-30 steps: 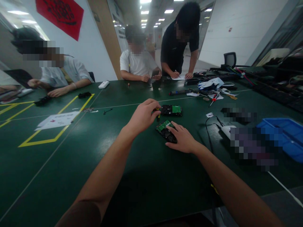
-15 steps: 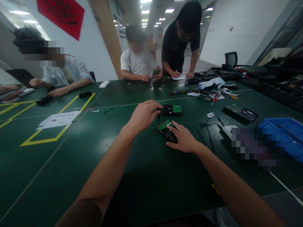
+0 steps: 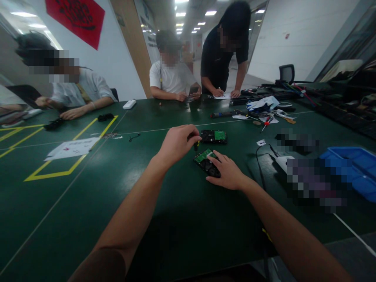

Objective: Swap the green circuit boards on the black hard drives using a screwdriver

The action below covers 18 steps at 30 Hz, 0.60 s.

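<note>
Held at an angle on the green table (image 3: pixel 164 219) is a hard drive (image 3: pixel 212 169), its green circuit board facing up. My right hand (image 3: pixel 227 170) grips its right side, fingers over the top and thumb at the near edge. Just beyond the drive's far left corner, my left hand (image 3: pixel 180 143) is closed in a pinch on a short black-and-yellow tool (image 3: pixel 196 146); its tip and exact kind are hidden. A second hard drive (image 3: pixel 210 136) lies flat behind, close to my left fingertips.
On the right are a blue tray (image 3: pixel 355 156), a cable (image 3: pixel 257 156) and a blurred-out patch. Farther back lie a red screwdriver (image 3: pixel 266 123) and white gloves (image 3: pixel 263 103). Papers (image 3: pixel 72 149) rest inside yellow tape at left. Several people are across the table.
My left hand has turned slightly, and more of the short tool's yellow part shows beneath its fingers. My right hand and the hard drive have stayed in place.
</note>
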Each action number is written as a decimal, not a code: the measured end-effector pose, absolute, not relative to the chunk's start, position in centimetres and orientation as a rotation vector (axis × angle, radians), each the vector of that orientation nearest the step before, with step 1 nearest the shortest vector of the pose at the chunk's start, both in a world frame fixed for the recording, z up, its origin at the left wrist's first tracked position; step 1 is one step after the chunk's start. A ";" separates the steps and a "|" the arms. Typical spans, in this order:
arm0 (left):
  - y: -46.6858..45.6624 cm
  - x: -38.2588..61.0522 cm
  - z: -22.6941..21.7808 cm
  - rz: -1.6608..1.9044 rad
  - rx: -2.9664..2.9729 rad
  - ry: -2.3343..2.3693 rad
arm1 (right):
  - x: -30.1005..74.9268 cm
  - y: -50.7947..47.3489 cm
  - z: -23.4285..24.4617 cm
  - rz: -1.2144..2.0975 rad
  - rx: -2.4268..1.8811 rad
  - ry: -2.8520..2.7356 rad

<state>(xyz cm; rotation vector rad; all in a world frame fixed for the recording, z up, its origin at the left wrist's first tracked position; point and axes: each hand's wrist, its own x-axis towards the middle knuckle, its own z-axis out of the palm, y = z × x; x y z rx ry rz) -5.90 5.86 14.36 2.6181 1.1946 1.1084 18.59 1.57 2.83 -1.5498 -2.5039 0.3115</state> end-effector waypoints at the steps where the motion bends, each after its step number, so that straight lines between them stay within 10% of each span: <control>1: 5.8 -5.8 14.3 1.114 2.606 1.190 | 18.6 1.6 2.9 0.308 -1.550 -2.506; 18: 5.8 -5.9 14.5 1.096 2.685 1.165 | 18.6 1.6 2.9 0.309 -1.556 -2.503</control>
